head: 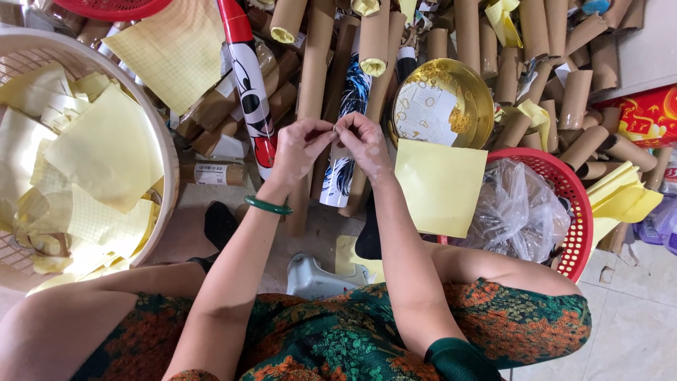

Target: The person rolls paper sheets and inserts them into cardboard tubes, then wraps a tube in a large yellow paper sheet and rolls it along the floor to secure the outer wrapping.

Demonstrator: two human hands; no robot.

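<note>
Both hands meet above the floor: left hand and right hand pinch a small item, too tiny to identify, between closed fingertips. Cardboard tubes crowd beyond; a yellow sheet overlaps the red basket rim; little open floor remains.

The floor is pale tile at right and bare concrete at centre. Directly on it lie a dense heap of brown cardboard tubes, a cream basket at left, a red basket at right, and a small white stool.
</note>
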